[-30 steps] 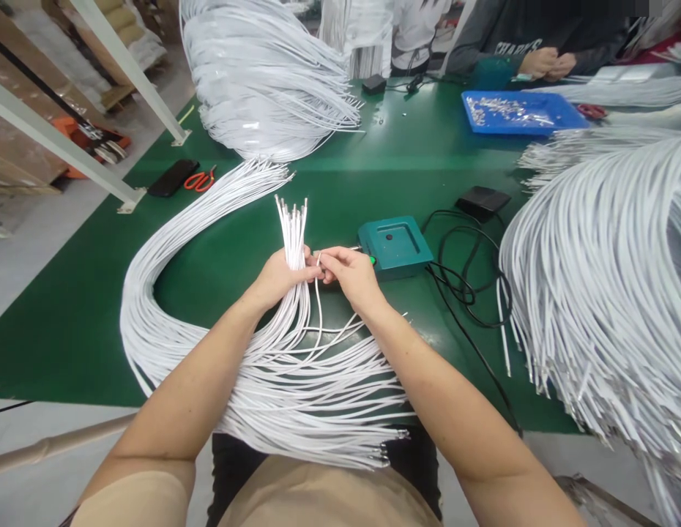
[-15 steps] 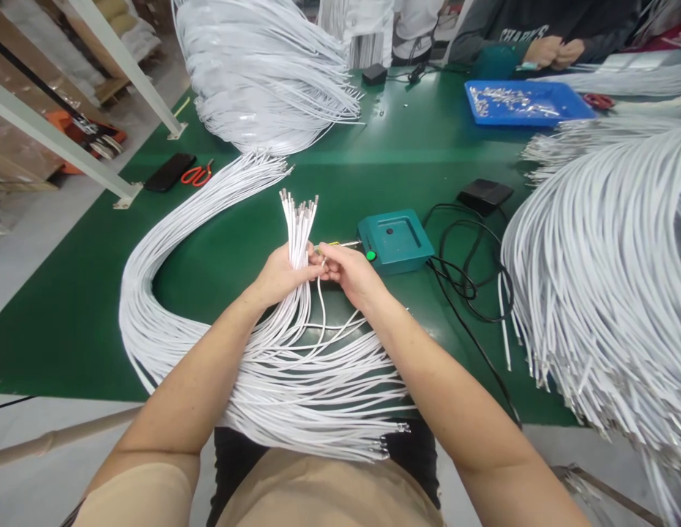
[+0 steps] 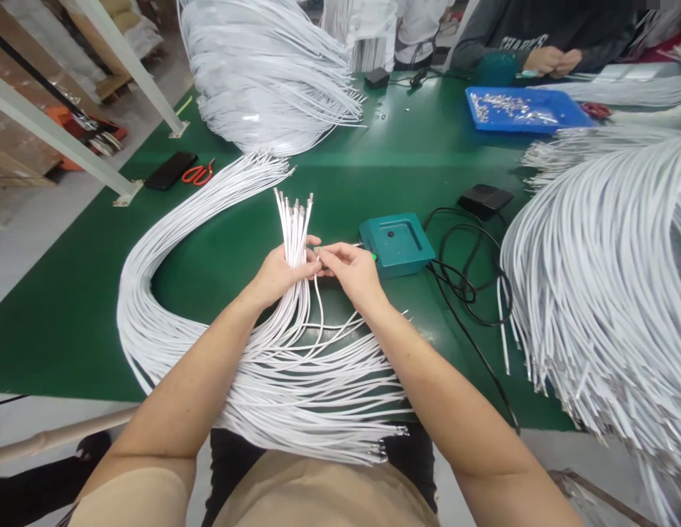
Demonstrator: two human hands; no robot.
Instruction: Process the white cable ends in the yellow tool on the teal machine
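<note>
My left hand [image 3: 283, 272] is closed around an upright bunch of white cables [image 3: 295, 230] with metal-tipped ends. Close beside it, my right hand [image 3: 351, 271] pinches the end of a single white cable [image 3: 319, 296], whose tip is mostly hidden by the fingers. Just behind my right hand stands a teal device [image 3: 398, 245] with a green button and a thin rod, which the hand partly covers. More white cables [image 3: 313, 402] spread below my hands, over the table edge and towards my lap. A long bend of the cables curves round to the left.
A black phone [image 3: 170, 170] and red-handled scissors [image 3: 199, 173] lie at the left. Big cable coils [image 3: 269, 73] stand at the back and right. Black cords [image 3: 466, 263] run beside the device. Across the green table [image 3: 417, 161], a co-worker's hands [image 3: 552, 61] are behind a blue tray [image 3: 527, 121].
My right hand has shifted slightly left and away from the device's rod, with the cable end still in its fingers. My left hand and its bunch have moved slightly left.
</note>
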